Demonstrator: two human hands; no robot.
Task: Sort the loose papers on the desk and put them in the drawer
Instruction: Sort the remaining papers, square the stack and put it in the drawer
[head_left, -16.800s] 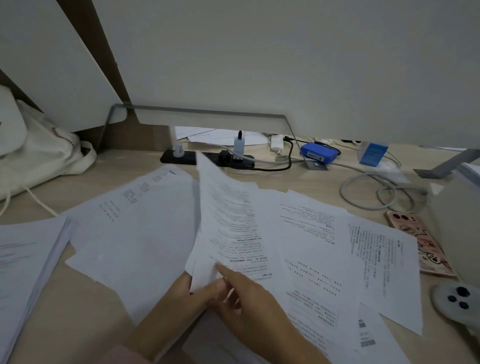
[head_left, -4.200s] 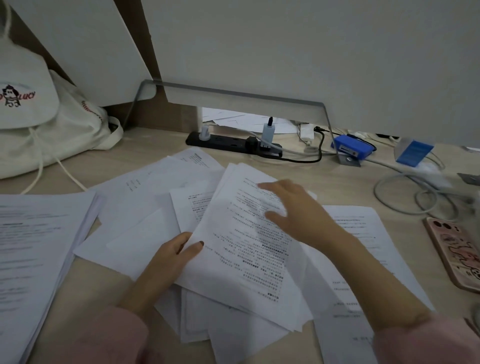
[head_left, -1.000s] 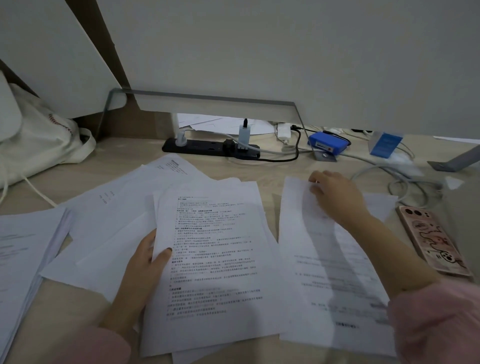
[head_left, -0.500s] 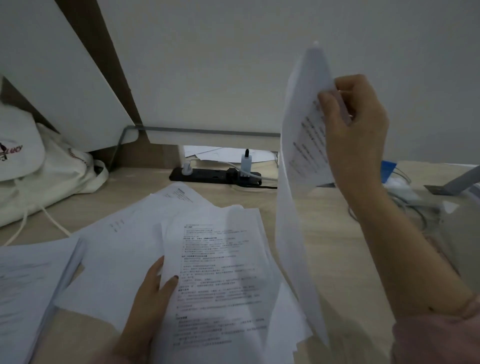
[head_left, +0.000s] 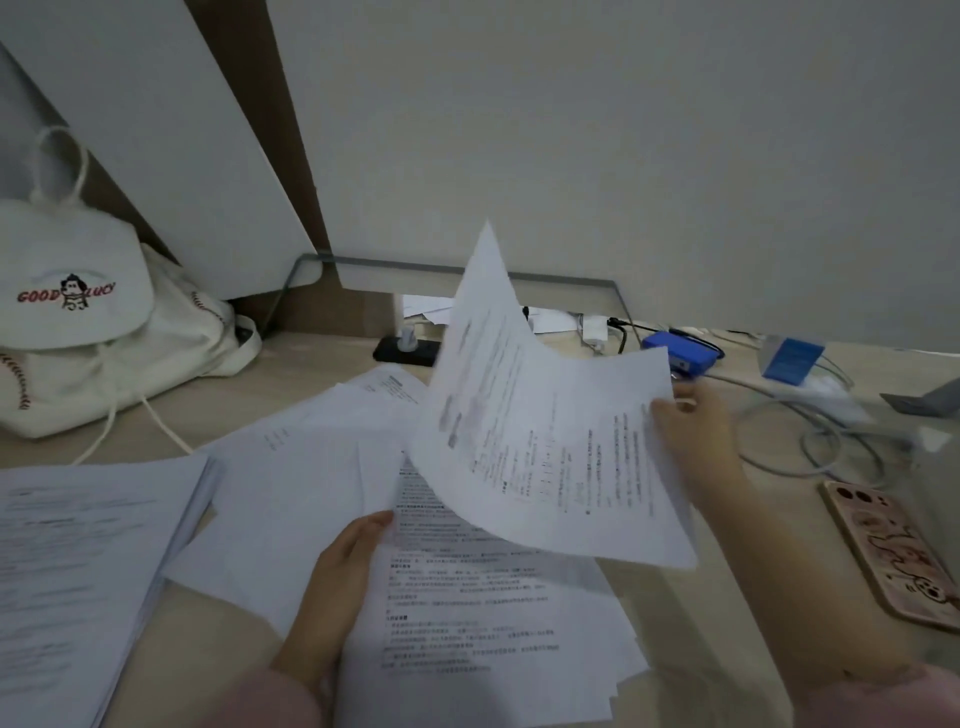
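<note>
Head view. Centre of frame: printed sheet (head_left: 550, 457) raised off the table (head_left: 691, 639), curled, its right edge pinched by the fingers (head_left: 675, 406) of the right hand (head_left: 698, 434). Lower centre: gathered stack (head_left: 483, 613) of printed sheets flat on the table, left hand (head_left: 343, 582) at its left edge, fingers partly hidden beneath, grip not discernible. Lower left: thick paper pile (head_left: 78, 571). Right edge: phone (head_left: 893, 551) in pink case.

office desk | printed papers (head_left: 498, 613) | power strip (head_left: 405, 349) | monitor stand (head_left: 457, 273)
</note>
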